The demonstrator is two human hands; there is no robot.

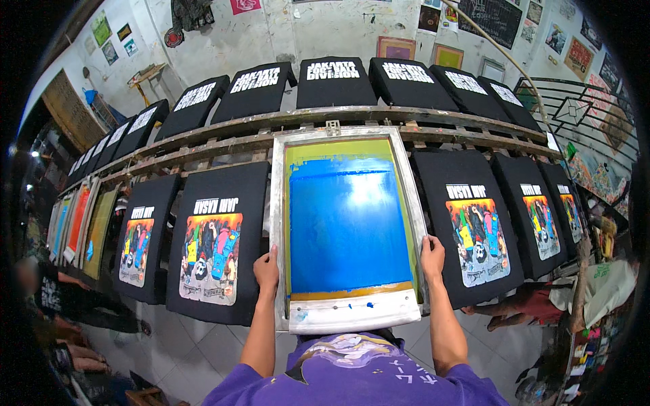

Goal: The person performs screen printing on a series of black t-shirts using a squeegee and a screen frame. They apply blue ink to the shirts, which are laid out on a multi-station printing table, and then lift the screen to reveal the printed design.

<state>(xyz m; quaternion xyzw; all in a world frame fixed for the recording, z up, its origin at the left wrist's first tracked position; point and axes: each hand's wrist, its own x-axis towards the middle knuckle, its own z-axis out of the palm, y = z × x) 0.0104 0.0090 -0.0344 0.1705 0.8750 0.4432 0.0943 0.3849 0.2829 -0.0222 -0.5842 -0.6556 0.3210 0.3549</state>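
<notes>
A silk-screen frame [278, 210] lies in front of me over the lower row of shirt boards. Blue ink [345, 233] covers most of its mesh, with a yellow-green border around it. Across the near end rests a white squeegee [353, 312] with small blue smears. My left hand [266, 272] is closed around the frame's left bar, thumb on top. On the opposite bar, my right hand [433, 258] grips in the same way. What lies beneath the frame is hidden.
Black shirts on boards flank the frame, one at left [223, 183] and one at right [453, 172], with colourful prints. Behind a wooden rail [230, 128] stands a row with white lettering. Several other screens [74, 220] lean far left. People stand at both sides.
</notes>
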